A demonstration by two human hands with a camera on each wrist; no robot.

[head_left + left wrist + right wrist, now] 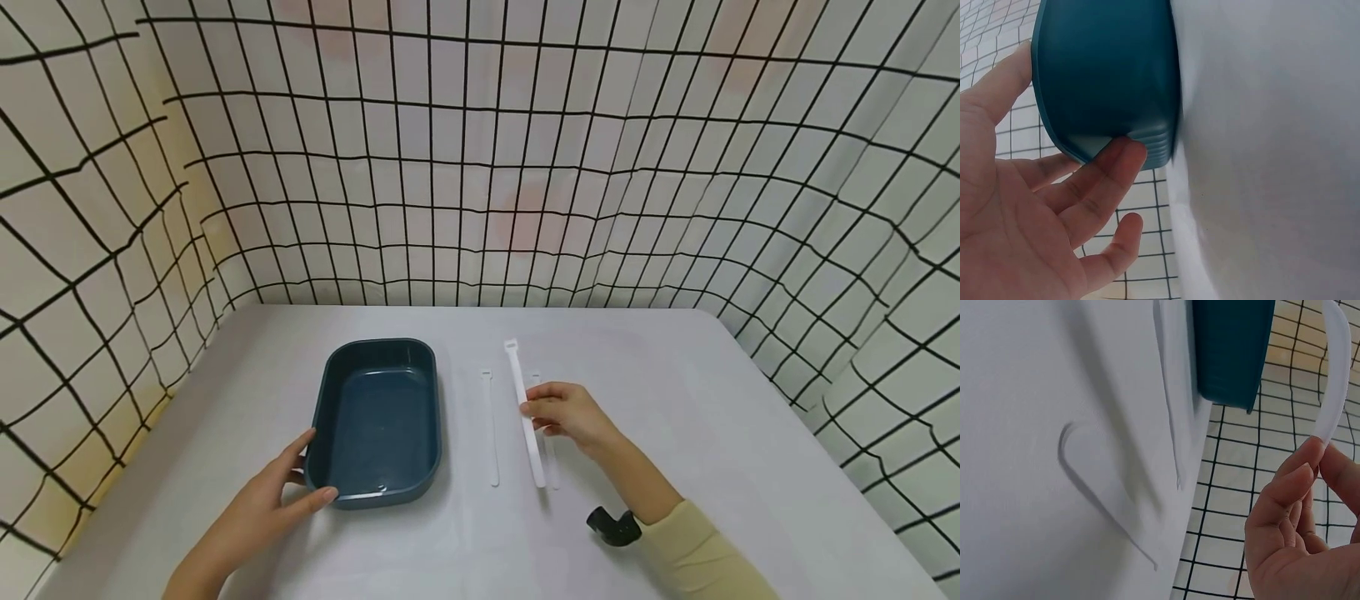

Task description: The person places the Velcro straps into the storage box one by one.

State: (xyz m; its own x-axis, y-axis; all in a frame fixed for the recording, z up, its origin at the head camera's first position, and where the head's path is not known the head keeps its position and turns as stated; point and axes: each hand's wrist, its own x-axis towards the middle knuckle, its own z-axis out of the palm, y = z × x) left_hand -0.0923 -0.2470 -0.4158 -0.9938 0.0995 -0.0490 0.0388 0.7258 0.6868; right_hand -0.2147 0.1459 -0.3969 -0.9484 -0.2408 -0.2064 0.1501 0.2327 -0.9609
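Observation:
My left hand (258,504) spans the near-left corner of a dark blue-green rectangular basin (321,396). In the left wrist view its thumb touches the rim and its fingers, nearly straight, rest against the outer wall. My right hand (566,414) pinches a white strap (534,450) with a slotted head between thumb and fingers, tilted and raised off the table. Right of the basin, another white strap (493,433) lies flat. One more white strap (553,467) is on the table, partly hidden behind the right hand and the held strap.
The white tabletop (420,550) spreads under everything. Beside the right sleeve sits a black bent object (613,527); its kind is unclear. A black wire grid (465,158) over white sheeting stands around the table's back and sides.

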